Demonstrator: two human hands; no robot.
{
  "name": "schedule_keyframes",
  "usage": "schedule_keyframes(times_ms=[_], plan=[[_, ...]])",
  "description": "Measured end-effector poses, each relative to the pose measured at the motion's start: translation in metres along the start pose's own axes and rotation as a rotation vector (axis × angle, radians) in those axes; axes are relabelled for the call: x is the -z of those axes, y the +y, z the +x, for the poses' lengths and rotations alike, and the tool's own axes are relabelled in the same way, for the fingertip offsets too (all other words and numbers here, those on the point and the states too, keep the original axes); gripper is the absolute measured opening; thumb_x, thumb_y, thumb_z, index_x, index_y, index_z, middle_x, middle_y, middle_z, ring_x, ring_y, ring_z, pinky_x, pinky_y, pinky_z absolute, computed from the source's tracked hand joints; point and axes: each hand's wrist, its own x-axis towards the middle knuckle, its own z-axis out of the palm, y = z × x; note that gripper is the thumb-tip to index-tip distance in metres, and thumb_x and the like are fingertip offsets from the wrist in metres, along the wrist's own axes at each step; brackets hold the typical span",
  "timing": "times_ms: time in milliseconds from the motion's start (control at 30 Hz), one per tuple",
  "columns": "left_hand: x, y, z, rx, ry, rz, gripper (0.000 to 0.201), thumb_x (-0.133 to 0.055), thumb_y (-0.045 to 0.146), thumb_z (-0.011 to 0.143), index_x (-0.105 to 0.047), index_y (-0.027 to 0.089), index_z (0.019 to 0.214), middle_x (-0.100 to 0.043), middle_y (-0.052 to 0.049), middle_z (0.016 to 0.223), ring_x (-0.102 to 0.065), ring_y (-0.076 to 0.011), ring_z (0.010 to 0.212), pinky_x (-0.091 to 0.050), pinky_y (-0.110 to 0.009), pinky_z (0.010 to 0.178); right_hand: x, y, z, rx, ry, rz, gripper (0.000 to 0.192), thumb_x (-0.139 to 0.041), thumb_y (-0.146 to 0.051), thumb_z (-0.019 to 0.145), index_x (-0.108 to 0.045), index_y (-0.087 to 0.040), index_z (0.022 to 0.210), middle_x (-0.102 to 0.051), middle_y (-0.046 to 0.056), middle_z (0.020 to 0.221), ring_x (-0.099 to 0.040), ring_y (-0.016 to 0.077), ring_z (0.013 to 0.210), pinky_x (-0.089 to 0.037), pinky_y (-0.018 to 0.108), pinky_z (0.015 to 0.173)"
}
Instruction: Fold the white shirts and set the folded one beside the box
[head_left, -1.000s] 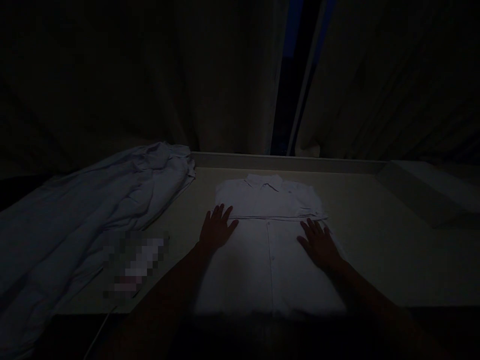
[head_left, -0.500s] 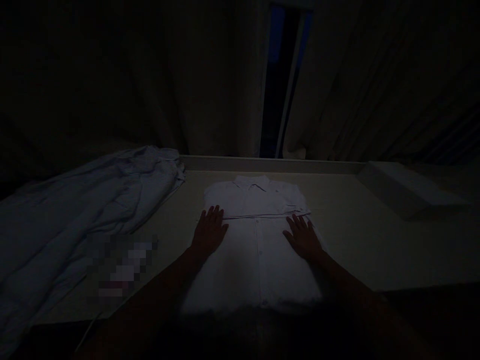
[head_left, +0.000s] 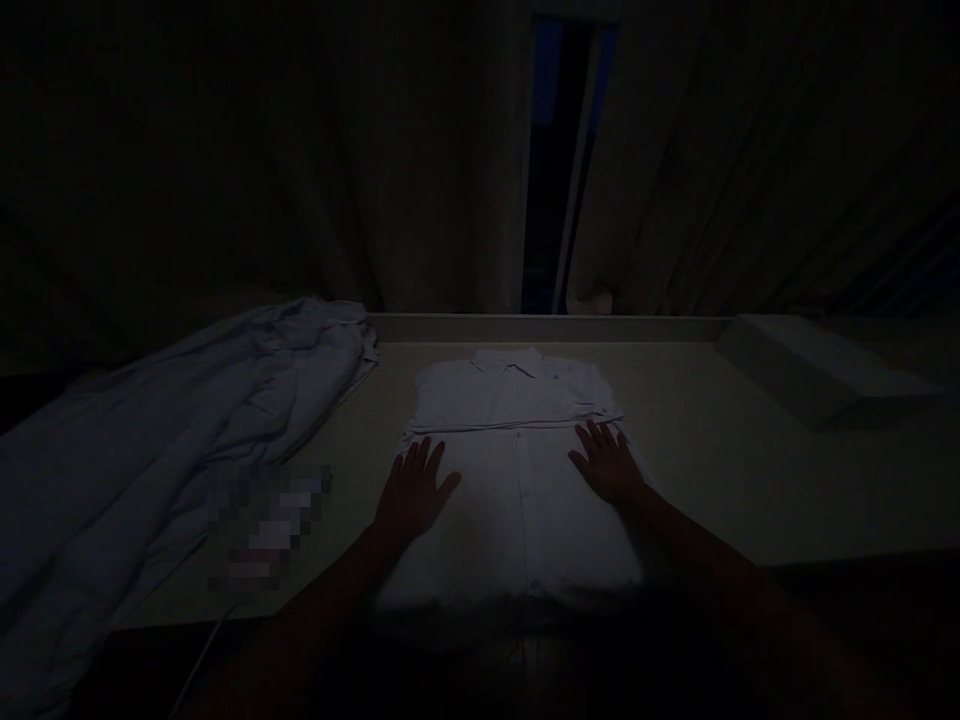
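A white button-up shirt [head_left: 487, 500] lies flat in front of me, its collar at the far end and its hem hanging over the near edge of the table [head_left: 742, 470]. A fold runs across the shirt below the collar. On the shirt's left part, just below that fold, my left hand [head_left: 417, 490] rests palm down with fingers spread. My right hand [head_left: 607, 465] lies likewise on the right part, fingertips close to the fold. Neither hand grips the cloth. The light is very dim.
A rumpled pale garment [head_left: 225, 410] covers the table's left side and hangs off its front. Beside it lies a pixelated item [head_left: 277, 530] with a cable [head_left: 202, 660]. A box-like block [head_left: 825, 370] stands at right. Dark curtains [head_left: 435, 180] hang behind, parted at a window [head_left: 559, 170].
My left hand has slid slightly toward me, off the fold, and its thumb has spread. The right hand has moved little. The view has shifted slightly.
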Motion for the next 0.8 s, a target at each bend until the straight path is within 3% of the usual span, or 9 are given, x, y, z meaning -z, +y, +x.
schedule_keyframes(times_ms=[600,800], plan=[[0.001,0.005,0.001,0.013,0.064,0.015,0.071,-0.029,0.063,0.092,-0.039,0.019,0.146,-0.032,-0.013,0.154,-0.026,-0.0354,0.142,-0.021,-0.053,0.114,-0.003,0.003,0.004,-0.006,-0.032,0.015,0.073,-0.015,-0.066,0.094,-0.024,-0.024,0.153,-0.015,0.009,0.16,-0.012,0.0311,0.146,-0.009,0.055,0.114],[-0.001,0.004,0.002,0.026,0.063,0.003,0.071,-0.029,0.064,0.092,-0.037,0.02,0.147,-0.032,-0.012,0.155,-0.026,-0.0356,0.143,-0.02,-0.053,0.114,-0.003,-0.01,-0.006,0.036,0.063,0.036,0.068,-0.015,-0.06,0.097,-0.028,-0.02,0.151,-0.017,0.01,0.159,-0.01,0.0293,0.146,-0.009,0.054,0.115]])
